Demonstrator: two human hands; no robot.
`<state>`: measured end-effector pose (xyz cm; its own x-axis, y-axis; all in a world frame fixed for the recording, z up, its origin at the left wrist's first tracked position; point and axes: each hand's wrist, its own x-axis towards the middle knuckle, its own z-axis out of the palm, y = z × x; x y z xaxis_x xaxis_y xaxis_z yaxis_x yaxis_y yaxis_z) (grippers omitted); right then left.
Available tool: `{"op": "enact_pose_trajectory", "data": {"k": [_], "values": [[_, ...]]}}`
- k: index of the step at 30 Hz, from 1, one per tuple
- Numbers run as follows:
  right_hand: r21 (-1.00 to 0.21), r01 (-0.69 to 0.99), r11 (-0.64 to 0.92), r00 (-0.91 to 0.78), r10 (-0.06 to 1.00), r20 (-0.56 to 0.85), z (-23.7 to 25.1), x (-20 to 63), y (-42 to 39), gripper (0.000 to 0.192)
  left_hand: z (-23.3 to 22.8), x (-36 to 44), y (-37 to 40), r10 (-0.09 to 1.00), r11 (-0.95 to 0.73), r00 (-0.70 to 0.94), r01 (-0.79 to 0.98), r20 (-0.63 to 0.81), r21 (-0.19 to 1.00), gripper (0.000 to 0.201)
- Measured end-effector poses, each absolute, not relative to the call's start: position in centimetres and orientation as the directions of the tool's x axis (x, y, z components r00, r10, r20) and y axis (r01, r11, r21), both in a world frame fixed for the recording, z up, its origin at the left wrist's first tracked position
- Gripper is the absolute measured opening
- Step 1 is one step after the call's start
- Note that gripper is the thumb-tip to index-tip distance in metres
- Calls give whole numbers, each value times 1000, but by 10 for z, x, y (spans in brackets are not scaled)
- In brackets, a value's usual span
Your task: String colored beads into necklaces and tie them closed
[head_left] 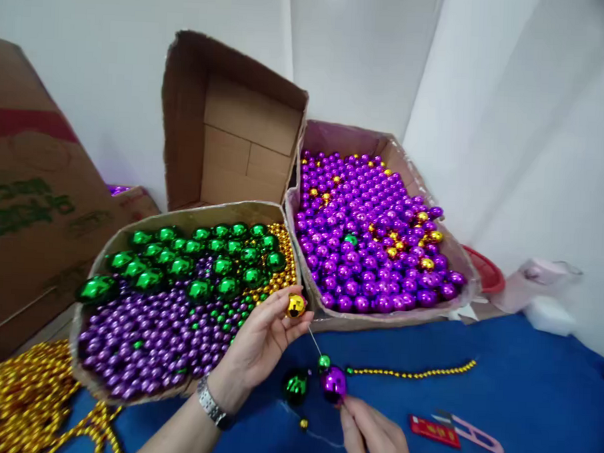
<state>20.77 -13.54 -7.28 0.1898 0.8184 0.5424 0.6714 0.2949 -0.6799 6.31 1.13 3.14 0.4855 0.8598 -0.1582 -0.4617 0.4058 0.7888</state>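
Gold bead (296, 306) sat pinched in the left hand's (261, 345) fingertips at centre frame, while the right hand's (373, 436) fingers closed on a purple bead (334, 383) below.

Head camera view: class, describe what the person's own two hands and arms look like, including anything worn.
Both arms are bare, with no sleeves or gloves in view. The left hand has a silver metal link wristwatch on its wrist. The right hand wears nothing visible; no rings show on either.
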Motion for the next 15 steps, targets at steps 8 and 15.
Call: {"op": "enact_pose_trajectory", "data": {"k": [8, 15], "values": [[-603, 736, 309, -36, 907, 421, -72, 195, -138, 22, 8, 32, -7, 879, 466, 371, -534, -300, 705, 16], [-587, 759, 281, -56, 927, 372, -72, 193, -142, 23, 7, 23, -11, 882, 429, 408, -492, -234, 757, 23]]}}
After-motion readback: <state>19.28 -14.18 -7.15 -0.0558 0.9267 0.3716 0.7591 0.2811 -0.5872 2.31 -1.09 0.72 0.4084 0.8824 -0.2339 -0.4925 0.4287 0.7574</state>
